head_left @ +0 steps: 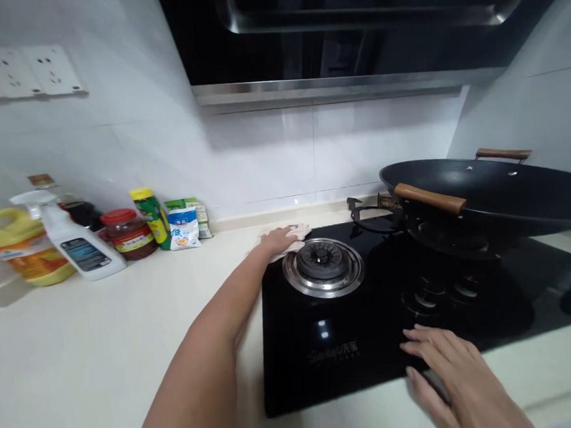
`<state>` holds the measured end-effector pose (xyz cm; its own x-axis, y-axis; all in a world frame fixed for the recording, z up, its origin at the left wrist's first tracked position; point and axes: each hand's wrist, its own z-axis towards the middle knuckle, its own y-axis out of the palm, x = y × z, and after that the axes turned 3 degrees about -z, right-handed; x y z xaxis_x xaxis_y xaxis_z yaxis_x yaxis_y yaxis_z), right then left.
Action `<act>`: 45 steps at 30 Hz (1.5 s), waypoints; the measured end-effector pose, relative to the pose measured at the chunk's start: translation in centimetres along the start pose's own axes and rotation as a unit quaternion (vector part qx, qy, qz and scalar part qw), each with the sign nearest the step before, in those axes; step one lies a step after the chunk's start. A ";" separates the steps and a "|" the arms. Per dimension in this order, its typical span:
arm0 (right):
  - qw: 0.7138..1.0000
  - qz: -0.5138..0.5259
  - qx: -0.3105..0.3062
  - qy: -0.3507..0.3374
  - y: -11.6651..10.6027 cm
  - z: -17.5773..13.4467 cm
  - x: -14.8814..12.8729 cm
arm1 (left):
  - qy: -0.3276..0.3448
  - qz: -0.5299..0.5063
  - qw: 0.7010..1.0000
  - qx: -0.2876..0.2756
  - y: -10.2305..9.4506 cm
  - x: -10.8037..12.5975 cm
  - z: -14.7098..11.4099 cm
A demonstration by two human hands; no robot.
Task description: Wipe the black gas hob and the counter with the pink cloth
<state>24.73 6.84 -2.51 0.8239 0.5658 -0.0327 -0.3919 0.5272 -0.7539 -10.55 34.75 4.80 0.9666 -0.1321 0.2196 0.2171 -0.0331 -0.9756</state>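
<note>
My left hand (278, 240) reaches to the back left corner of the black glass gas stove (314, 342), pressing a pale cloth (298, 233) onto the surface there. Just right of it is a bare round burner (322, 261) inside a shiny metal ring. Over the stove's front edge hovers or rests my right hand (450, 375), its fingers stretched out and slightly spread, holding nothing. Two control knobs (430, 293) lie beyond its fingertips. A black pan support (374, 219) sits off the burner, at the back of the stove.
A large black wok (489, 187) with wooden handles covers the right burner. Along the left wall stand a spray bottle (79, 241), a yellow jug (28, 248), a red-lidded jar (126, 235), a green container (153, 217) and a small packet (183, 228). A range hood (343, 53) hangs overhead.
</note>
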 end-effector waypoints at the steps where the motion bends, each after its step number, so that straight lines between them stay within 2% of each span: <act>1: 1.000 0.003 -0.006 0.003 0.0 -0.1 -0.1 | -0.013 -0.004 1.000 0.009 0.0 -0.1 -1.1; 9: 0.997 0.030 -0.040 0.053 -0.5 0.0 -1.1 | -0.030 -0.033 0.998 0.033 0.5 1.3 -10.7; 18: 0.997 0.026 -0.047 0.060 -0.9 -0.1 -1.4 | 0.007 -0.032 0.998 0.060 2.0 6.1 -20.8; 22: 0.997 0.042 -0.027 0.060 -0.4 -0.4 -1.1 | 0.060 -0.027 0.995 0.081 2.9 9.3 -25.0; 27: 0.993 0.087 0.011 0.080 0.1 -0.7 -0.5 | 0.161 -0.021 0.982 0.094 5.7 14.9 -30.1; 30: 0.983 0.145 0.042 0.105 0.1 -0.7 0.0 | 0.234 -0.021 0.964 0.123 7.2 17.2 -32.0; 32: 0.974 0.170 0.073 0.128 -0.1 -0.6 0.2 | 0.256 -0.032 0.957 0.133 7.6 17.8 -32.6; 35: 0.971 0.170 0.103 0.134 -0.6 -0.5 -0.3 | 0.261 -0.078 0.955 0.121 7.5 17.5 -32.8; 37: 0.977 0.167 0.086 0.105 -1.0 -0.4 -1.4 | 0.259 -0.129 0.949 0.123 7.4 16.6 -32.9; 40: 0.985 0.169 0.013 0.030 -1.5 0.1 -4.3 | 0.264 -0.206 0.927 0.170 7.2 14.1 -33.5; 42: 0.984 0.162 -0.062 -0.030 -1.9 0.6 -6.7 | 0.256 -0.234 0.913 0.217 6.9 11.7 -34.4; 45: 0.971 0.130 -0.173 -0.099 -2.2 2.1 -9.8 | 0.186 -0.217 0.920 0.267 6.0 6.8 -36.4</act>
<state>16.68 1.48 0.88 0.6074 0.7800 -0.1505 -0.3868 0.1249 -0.9137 -7.63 -2.40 0.58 0.6806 -0.5549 0.4784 0.7043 0.3154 -0.6360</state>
